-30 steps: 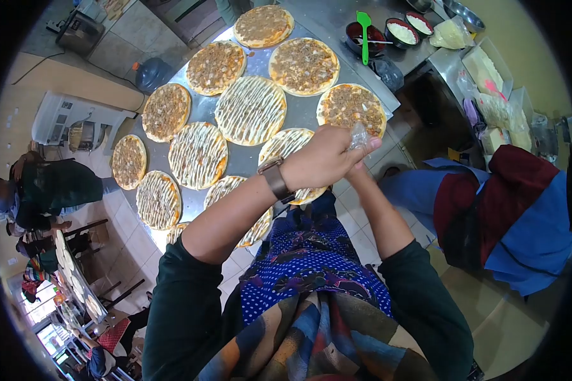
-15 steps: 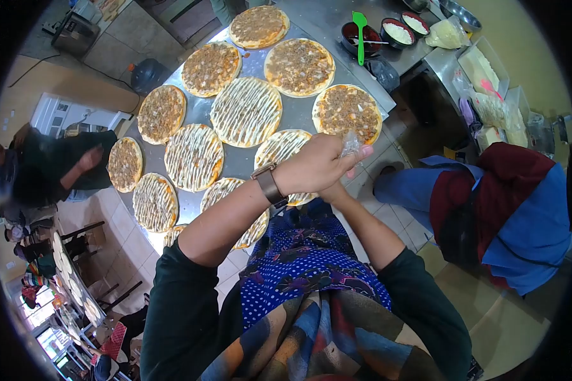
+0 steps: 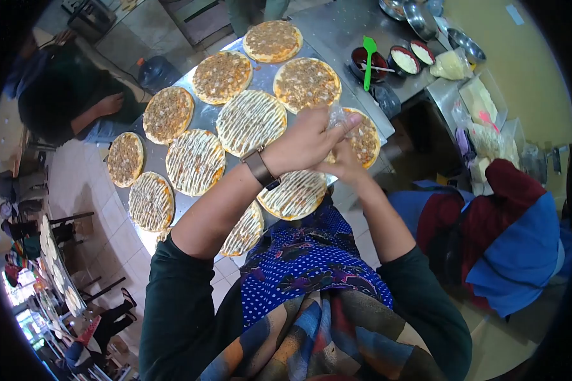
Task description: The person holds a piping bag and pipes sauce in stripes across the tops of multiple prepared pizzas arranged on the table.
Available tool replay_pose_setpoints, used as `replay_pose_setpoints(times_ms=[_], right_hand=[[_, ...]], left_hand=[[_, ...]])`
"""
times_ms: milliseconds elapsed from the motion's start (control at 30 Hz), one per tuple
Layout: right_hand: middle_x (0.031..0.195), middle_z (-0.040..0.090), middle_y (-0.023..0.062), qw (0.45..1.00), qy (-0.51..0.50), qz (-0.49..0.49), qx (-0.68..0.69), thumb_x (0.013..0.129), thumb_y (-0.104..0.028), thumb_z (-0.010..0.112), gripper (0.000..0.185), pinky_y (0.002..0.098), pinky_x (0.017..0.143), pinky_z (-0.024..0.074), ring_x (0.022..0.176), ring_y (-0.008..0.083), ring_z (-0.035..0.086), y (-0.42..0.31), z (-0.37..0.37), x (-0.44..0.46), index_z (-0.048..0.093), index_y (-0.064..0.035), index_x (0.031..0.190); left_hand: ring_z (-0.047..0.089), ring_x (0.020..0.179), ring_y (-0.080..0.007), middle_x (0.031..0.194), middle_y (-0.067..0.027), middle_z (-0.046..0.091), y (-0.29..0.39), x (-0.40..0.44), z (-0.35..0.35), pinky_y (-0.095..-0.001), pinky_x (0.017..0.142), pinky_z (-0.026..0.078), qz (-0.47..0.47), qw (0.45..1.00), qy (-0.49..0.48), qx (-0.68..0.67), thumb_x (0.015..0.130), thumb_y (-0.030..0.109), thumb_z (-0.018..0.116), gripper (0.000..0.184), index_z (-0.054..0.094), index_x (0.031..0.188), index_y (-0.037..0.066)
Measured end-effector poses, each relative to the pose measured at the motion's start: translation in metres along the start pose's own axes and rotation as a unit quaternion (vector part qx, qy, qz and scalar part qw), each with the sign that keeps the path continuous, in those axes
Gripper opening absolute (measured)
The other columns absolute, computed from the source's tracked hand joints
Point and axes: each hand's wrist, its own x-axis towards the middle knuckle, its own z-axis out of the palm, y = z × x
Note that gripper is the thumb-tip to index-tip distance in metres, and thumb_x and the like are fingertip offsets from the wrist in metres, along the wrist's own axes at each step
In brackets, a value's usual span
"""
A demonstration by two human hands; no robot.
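While the table (image 3: 204, 117) spreads out ahead, round pizzas (image 3: 251, 122) lie across it, some striped white, others brown on top. A hand dropping too low could, I judge, smear the striped ones. Over the near side, the left hand (image 3: 305, 140) is curled tight, pinching clear plastic (image 3: 338, 115) beside its thumb; the right hand (image 3: 344, 162) sits close beneath, its grip impossible to tell. Too hard a squeeze might split the plastic. Its visible end juts away from the body, slightly rightward; the long axis is hidden.
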Motion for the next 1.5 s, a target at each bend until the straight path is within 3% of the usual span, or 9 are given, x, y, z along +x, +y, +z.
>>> replay_pose_setpoints(times_ms=[67, 133, 200, 300, 500, 733, 833, 1133, 1500], right_hand=[[0.117, 0.051, 0.0109, 0.982, 0.075, -0.115, 0.130, 0.075, -0.013, 0.065, 0.047, 0.0341, 0.094, 0.0377, 0.107, 0.0205, 0.050, -0.034, -0.020, 0.025, 0.048, -0.0004, 0.117], [0.113, 0.053, 0.0103, 0.976, 0.084, -0.162, 0.116, 0.077, -0.012, 0.062, 0.043, 0.0333, 0.092, 0.0387, 0.106, 0.0193, 0.051, -0.045, -0.029, 0.056, 0.049, -0.0005, 0.116], [0.110, 0.056, 0.0096, 0.969, 0.087, -0.206, 0.107, 0.079, -0.011, 0.060, 0.038, 0.0325, 0.091, 0.0397, 0.104, 0.0182, 0.052, -0.044, -0.040, 0.085, 0.049, -0.0007, 0.114], [0.095, 0.057, 0.0046, 0.968, -0.042, -0.148, 0.201, 0.085, -0.008, 0.052, 0.024, 0.0239, 0.076, 0.0428, 0.083, 0.0097, 0.054, -0.019, -0.067, 0.130, 0.050, -0.0014, 0.108], [0.081, 0.053, 0.0003, 0.979, -0.063, -0.084, 0.176, 0.088, -0.011, 0.051, 0.010, 0.0221, 0.065, 0.0404, 0.070, 0.0081, 0.049, 0.014, -0.110, 0.171, 0.057, -0.0029, 0.091], [0.076, 0.061, 0.0015, 0.976, -0.127, -0.048, 0.168, 0.091, -0.023, 0.049, 0.025, 0.0210, 0.058, 0.0415, 0.064, 0.0080, 0.051, 0.035, -0.143, 0.230, 0.063, -0.0029, 0.087], [0.070, 0.059, 0.0031, 0.942, -0.005, 0.025, 0.335, 0.090, -0.020, 0.052, 0.022, 0.0237, 0.056, 0.0440, 0.060, 0.0096, 0.054, 0.029, -0.135, 0.256, 0.062, -0.0013, 0.084], [0.057, 0.046, 0.0033, 0.944, 0.013, -0.051, 0.324, 0.077, -0.007, 0.049, 0.015, 0.0253, 0.048, 0.0383, 0.051, 0.0120, 0.049, 0.031, -0.101, 0.325, 0.045, -0.0045, 0.062], [0.059, 0.049, 0.0023, 0.968, 0.100, -0.087, 0.213, 0.082, -0.019, 0.053, 0.017, 0.0235, 0.043, 0.0349, 0.048, 0.0104, 0.048, 0.055, -0.108, 0.351, 0.051, -0.0021, 0.079]], left_hand=[[0.057, 0.081, -0.0151, 0.090, -0.0108, 0.059, 0.001, 0.019, -0.006, -0.0266, 0.072, 0.044, 0.025, 0.996, 0.050, 0.070, 0.093, 0.039, 0.045, 0.041, 0.056, 0.092, 0.000], [0.050, 0.094, -0.0330, 0.097, -0.0249, 0.054, 0.017, 0.039, -0.017, -0.0406, 0.088, 0.034, 0.147, 0.966, 0.163, 0.133, 0.087, 0.046, 0.049, 0.051, 0.056, 0.087, -0.005], [0.056, 0.076, -0.0286, 0.076, -0.0213, 0.057, 0.006, 0.068, -0.026, -0.0380, 0.078, 0.042, 0.228, 0.898, 0.293, 0.238, 0.087, 0.046, 0.049, 0.054, 0.057, 0.074, -0.005], [0.049, 0.041, -0.0124, 0.039, -0.0071, 0.041, 0.005, 0.095, -0.049, -0.0288, 0.045, 0.043, -0.051, 0.978, 0.203, -0.016, 0.088, 0.048, 0.047, 0.065, 0.047, 0.046, -0.002], [0.052, 0.051, -0.0105, 0.052, -0.0050, 0.048, -0.001, 0.155, -0.055, -0.0275, 0.050, 0.046, -0.131, 0.944, 0.267, -0.143, 0.089, 0.050, 0.047, 0.063, 0.051, 0.055, -0.003], [0.057, 0.063, -0.0109, 0.057, -0.0044, 0.050, -0.009, 0.194, -0.086, -0.0264, 0.064, 0.049, -0.111, 0.911, 0.334, -0.217, 0.088, 0.048, 0.049, 0.060, 0.050, 0.059, -0.004], [0.047, 0.055, -0.0073, 0.059, -0.0001, 0.044, -0.018, 0.202, -0.102, -0.0226, 0.052, 0.040, -0.037, 0.934, 0.300, -0.191, 0.090, 0.049, 0.044, 0.050, 0.047, 0.066, 0.005], [0.039, 0.050, -0.0072, 0.058, -0.0001, 0.044, -0.048, 0.213, -0.137, -0.0233, 0.042, 0.035, -0.031, 0.941, 0.317, -0.117, 0.090, 0.051, 0.042, 0.055, 0.045, 0.059, 0.006], [0.044, 0.047, -0.0075, 0.055, -0.0019, 0.049, -0.073, 0.222, -0.142, -0.0228, 0.037, 0.036, -0.009, 0.947, 0.304, -0.107, 0.088, 0.054, 0.043, 0.060, 0.052, 0.059, 0.003]])
